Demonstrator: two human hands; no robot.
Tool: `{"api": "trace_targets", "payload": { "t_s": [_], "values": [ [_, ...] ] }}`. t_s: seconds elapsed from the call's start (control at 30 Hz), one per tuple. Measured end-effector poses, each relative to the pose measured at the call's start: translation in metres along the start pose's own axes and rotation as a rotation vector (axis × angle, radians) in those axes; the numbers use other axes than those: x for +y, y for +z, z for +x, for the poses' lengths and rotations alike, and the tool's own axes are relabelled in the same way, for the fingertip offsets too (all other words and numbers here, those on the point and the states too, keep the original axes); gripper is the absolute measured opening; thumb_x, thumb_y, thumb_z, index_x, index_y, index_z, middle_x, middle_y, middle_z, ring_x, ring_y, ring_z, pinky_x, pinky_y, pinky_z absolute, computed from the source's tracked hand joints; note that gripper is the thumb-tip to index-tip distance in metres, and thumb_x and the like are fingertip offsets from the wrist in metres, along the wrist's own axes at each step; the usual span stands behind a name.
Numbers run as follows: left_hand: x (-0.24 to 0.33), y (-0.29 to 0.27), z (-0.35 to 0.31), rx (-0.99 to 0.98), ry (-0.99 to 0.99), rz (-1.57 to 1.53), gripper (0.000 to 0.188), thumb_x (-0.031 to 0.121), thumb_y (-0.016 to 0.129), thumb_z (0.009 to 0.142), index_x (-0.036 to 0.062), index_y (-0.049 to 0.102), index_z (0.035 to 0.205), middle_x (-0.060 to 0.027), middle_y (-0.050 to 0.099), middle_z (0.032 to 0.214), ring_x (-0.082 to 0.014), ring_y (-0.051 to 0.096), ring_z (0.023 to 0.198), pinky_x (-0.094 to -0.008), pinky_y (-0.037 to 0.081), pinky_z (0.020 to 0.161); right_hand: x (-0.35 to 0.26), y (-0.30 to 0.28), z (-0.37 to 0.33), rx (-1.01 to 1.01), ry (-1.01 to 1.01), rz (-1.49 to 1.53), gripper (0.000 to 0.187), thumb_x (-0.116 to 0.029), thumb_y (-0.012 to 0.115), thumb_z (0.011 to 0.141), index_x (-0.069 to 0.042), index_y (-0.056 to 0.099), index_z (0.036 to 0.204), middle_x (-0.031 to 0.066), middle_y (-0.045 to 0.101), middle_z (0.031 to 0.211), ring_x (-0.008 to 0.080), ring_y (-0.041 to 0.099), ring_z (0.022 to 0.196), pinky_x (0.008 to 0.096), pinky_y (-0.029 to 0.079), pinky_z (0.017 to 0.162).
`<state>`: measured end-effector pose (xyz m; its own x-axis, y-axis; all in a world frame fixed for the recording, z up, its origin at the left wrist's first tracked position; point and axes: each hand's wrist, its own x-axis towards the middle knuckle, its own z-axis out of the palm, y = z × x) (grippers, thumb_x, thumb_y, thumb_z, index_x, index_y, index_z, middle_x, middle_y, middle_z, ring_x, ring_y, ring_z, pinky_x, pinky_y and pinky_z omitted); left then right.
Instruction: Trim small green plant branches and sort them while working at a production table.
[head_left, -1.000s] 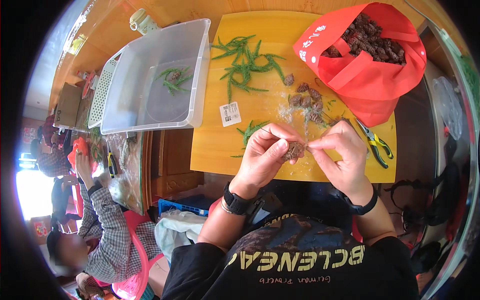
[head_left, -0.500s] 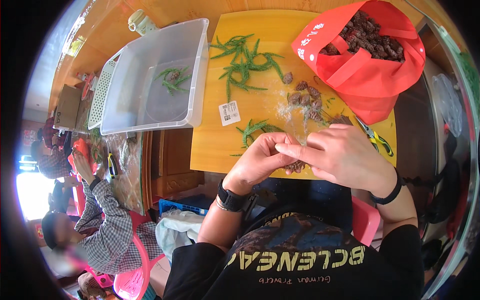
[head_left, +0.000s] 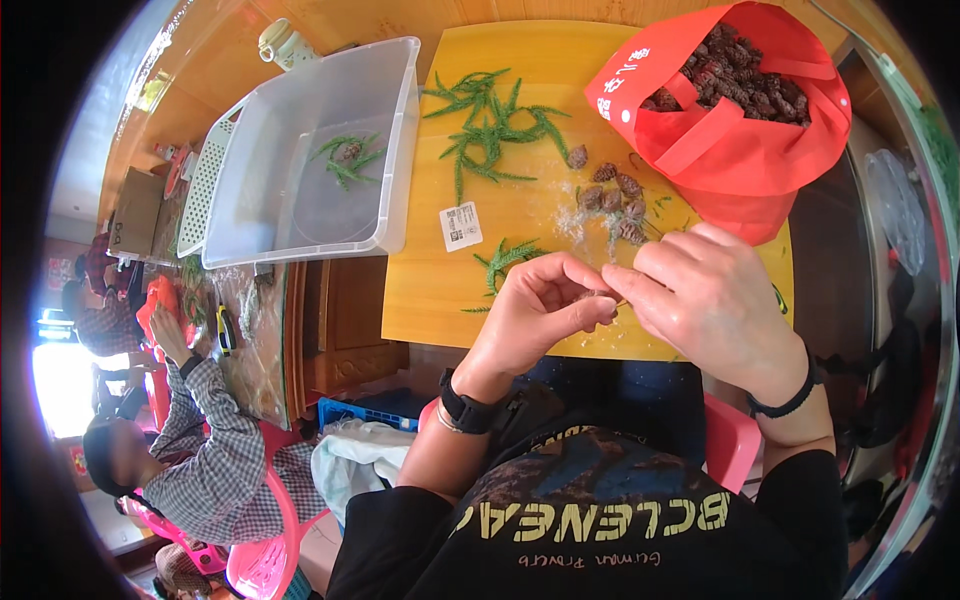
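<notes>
My left hand [head_left: 540, 312] is curled, thumb and fingers closed around a brown pine cone [head_left: 590, 294], of which only a sliver shows. Against it my right hand [head_left: 695, 300] pinches a thin strand, perhaps wire or a stem, close to the left fingertips. Both hands are above the near edge of the yellow board [head_left: 430, 300]. A green artificial sprig [head_left: 503, 262] lies just beyond my left hand. Several loose pine cones [head_left: 612, 198] are grouped beyond my right hand, among white crumbs. The yellow-black handle of a cutting tool [head_left: 780, 298] peeks out by my right wrist.
A red bag [head_left: 720, 180] full of pine cones stands at the back right. Green sprigs [head_left: 495, 130] and a white label [head_left: 461, 227] lie mid-board. At left sits a clear plastic bin [head_left: 395, 150] holding a sprig with a cone. A co-worker in a checked shirt [head_left: 215, 430] works further left.
My right hand has drawn slightly right and up, away from my left hand, covering most of the cutting tool. The pine cone, visible under the fingers before, is now mostly hidden.
</notes>
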<state>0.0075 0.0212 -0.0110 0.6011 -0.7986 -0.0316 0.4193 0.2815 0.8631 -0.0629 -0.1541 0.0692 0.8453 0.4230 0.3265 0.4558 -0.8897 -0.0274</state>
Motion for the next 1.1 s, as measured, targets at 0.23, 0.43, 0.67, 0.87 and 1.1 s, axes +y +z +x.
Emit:
{"api": "trace_targets", "payload": {
  "t_s": [0.23,0.43,0.67,0.87,1.1],
  "values": [
    [-0.002,-0.001,-0.003,0.102,0.091,-0.082,0.013,0.009,0.063,0.084,0.0021,0.056,0.093,-0.0104,0.062,0.090,-0.0135,0.059,0.076,-0.0232,0.048,0.065,0.014,-0.007,-0.003,0.208,0.282,0.495,0.049,-0.006,0.075,0.062,-0.006,0.059,0.109,0.0049,0.058,0.084,0.0148,0.057,0.075,0.0246,0.043,0.065],
    [-0.006,0.000,0.001,0.038,0.126,-0.194,0.014,0.010,0.062,0.085,0.0017,0.055,0.093,-0.0122,0.063,0.093,-0.0142,0.060,0.078,-0.0238,0.049,0.065,0.013,0.041,-0.022,0.308,0.498,1.210,0.035,-0.003,0.071,0.071,-0.005,0.058,0.103,0.0031,0.061,0.089,0.0085,0.056,0.078,0.0215,0.043,0.065],
    [-0.005,0.002,0.000,0.007,0.105,-0.248,0.012,0.007,0.062,0.085,0.0007,0.056,0.093,-0.0116,0.064,0.091,-0.0145,0.061,0.077,-0.0251,0.049,0.066,0.011,0.054,-0.018,0.217,0.272,1.295,0.024,-0.005,0.069,0.077,-0.001,0.055,0.095,0.0091,0.057,0.100,0.0123,0.055,0.088,0.0258,0.044,0.075],
    [-0.005,-0.001,-0.001,-0.054,0.067,-0.273,0.014,0.008,0.063,0.084,0.0006,0.057,0.094,-0.0114,0.063,0.088,-0.0140,0.061,0.074,-0.0233,0.050,0.063,0.000,0.050,-0.011,0.203,0.483,1.585,0.022,-0.017,0.071,0.077,-0.002,0.059,0.088,0.0119,0.057,0.105,0.0141,0.055,0.087,0.0270,0.045,0.077],
    [-0.003,0.003,-0.003,-0.071,0.025,-0.258,0.022,0.013,0.069,0.079,0.0011,0.057,0.093,-0.0124,0.063,0.085,-0.0169,0.064,0.071,-0.0213,0.051,0.057,0.009,0.062,-0.015,0.220,0.222,1.481,0.016,-0.008,0.069,0.077,-0.004,0.060,0.090,0.0079,0.060,0.099,0.0125,0.058,0.084,0.0249,0.046,0.073]
  ]
}}
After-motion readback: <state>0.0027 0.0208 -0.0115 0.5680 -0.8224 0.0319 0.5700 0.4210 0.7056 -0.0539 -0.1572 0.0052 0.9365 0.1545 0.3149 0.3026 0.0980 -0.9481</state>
